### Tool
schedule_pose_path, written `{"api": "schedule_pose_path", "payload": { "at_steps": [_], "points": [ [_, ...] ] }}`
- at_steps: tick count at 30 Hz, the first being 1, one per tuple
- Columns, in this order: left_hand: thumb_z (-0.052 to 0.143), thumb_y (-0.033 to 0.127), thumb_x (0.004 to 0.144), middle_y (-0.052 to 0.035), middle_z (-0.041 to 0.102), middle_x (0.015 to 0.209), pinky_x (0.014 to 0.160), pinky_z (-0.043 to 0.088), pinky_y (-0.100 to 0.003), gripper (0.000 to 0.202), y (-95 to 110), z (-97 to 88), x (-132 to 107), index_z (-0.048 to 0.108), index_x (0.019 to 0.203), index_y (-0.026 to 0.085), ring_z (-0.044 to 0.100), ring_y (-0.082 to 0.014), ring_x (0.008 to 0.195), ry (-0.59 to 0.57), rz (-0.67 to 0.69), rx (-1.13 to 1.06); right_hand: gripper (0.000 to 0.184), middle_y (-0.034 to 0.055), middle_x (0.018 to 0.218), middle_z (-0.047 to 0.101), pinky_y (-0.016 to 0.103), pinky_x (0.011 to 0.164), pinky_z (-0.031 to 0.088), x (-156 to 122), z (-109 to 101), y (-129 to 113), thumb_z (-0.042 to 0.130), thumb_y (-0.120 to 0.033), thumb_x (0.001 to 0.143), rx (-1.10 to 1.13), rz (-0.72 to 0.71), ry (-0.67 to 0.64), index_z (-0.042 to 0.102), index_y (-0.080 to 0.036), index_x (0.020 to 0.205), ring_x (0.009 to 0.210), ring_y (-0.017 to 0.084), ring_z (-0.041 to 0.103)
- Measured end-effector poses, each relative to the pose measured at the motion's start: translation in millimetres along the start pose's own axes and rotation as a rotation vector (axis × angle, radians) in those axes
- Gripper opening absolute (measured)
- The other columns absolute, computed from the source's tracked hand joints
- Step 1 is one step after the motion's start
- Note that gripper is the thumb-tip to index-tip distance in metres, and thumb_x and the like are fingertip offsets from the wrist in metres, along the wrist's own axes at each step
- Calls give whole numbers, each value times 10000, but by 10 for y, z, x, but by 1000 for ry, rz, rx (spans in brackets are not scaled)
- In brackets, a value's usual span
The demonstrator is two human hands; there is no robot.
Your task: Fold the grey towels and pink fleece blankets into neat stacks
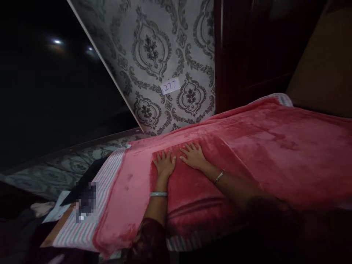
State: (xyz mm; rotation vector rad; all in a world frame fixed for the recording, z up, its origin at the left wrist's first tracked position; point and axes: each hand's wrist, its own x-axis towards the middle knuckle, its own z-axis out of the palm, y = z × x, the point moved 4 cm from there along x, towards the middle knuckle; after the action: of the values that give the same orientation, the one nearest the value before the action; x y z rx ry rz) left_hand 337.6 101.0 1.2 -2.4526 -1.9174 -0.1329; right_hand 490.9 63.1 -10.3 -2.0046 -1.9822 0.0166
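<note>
A red plush blanket [297, 146] is spread over a long surface, with a darker red section folded over at its middle. My left hand [164, 165] lies flat on that folded section [189, 187], near its left corner, fingers spread. Just to the right, my right hand [194, 156] presses on the same fold close to its far edge, its fingers also apart. Neither hand grips anything. A bangle circles each wrist. Dark creases run across the near part of the fold.
A striped sheet [110, 176] shows beyond the blanket's left end, with a blurred dark patch on it. Behind stand a patterned wall [170, 47] bearing a paper label [171, 86] marked 277, a large black screen [55, 91] at left and a dark red door [253, 51] at right.
</note>
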Motion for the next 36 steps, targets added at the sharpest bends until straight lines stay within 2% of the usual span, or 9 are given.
{"api": "schedule_pose_path", "payload": {
  "at_steps": [6,9,12,17,22,25,28,32,36],
  "points": [
    [323,510,988,-116,323,1621,1201,156,-643,627,170,-262,-340,358,1549,233,237,-369,1503,-17,97,-17,586,107,1617,285,616,1169,184,-353,-283,34,400,-524,997,35,-51,-78,419,-278,1529,1487,337,238],
    [355,528,981,-77,288,1640,1206,143,-633,600,373,-204,-733,380,1535,298,186,-348,1522,-15,258,-46,616,132,1608,298,648,1153,181,-743,-316,154,441,-569,973,9,-72,-60,459,-264,1507,1481,368,237],
    [369,514,981,-64,229,1661,1193,142,-656,594,493,-33,-1026,351,1545,327,152,-359,1528,-20,297,-60,599,114,1600,324,652,1156,168,-1059,-242,285,456,-548,972,-19,-72,-27,463,-272,1504,1486,364,220],
    [369,520,977,-46,203,1670,1192,118,-664,604,519,143,-1076,316,1555,355,116,-370,1532,-51,269,-48,555,88,1595,343,620,1160,198,-1186,-128,343,450,-515,983,-34,-68,71,478,-300,1493,1481,350,239],
    [372,519,978,-29,196,1671,1202,137,-637,594,530,70,-1036,328,1550,364,121,-353,1535,-64,261,-60,545,85,1587,360,624,1167,199,-1138,-162,290,448,-512,985,-29,-65,69,486,-306,1488,1478,348,254],
    [389,518,978,-30,204,1667,1211,160,-608,602,456,-18,-1093,325,1553,350,144,-334,1534,-88,277,-55,545,71,1593,350,612,1178,202,-1177,-227,338,443,-514,987,-20,-67,16,477,-313,1492,1481,331,256],
    [409,513,975,-60,257,1647,1216,147,-604,608,208,-86,-1200,342,1549,320,198,-326,1523,-62,255,-11,564,85,1574,380,640,1175,170,-1311,-274,526,463,-521,977,-39,-50,-5,466,-307,1499,1469,338,284],
    [405,463,983,-94,281,1635,1186,206,-640,581,-170,-66,-1328,369,1538,294,199,-322,1523,28,144,51,552,87,1567,394,633,1167,177,-1533,-259,813,473,-494,971,-92,-32,93,493,-283,1480,1472,338,271],
    [377,409,990,-64,251,1648,1172,241,-644,563,-251,13,-1365,355,1542,302,180,-305,1531,30,127,16,511,74,1548,429,609,1163,202,-1621,-182,877,428,-465,983,-95,-33,204,533,-282,1449,1464,321,289]
  ]
}}
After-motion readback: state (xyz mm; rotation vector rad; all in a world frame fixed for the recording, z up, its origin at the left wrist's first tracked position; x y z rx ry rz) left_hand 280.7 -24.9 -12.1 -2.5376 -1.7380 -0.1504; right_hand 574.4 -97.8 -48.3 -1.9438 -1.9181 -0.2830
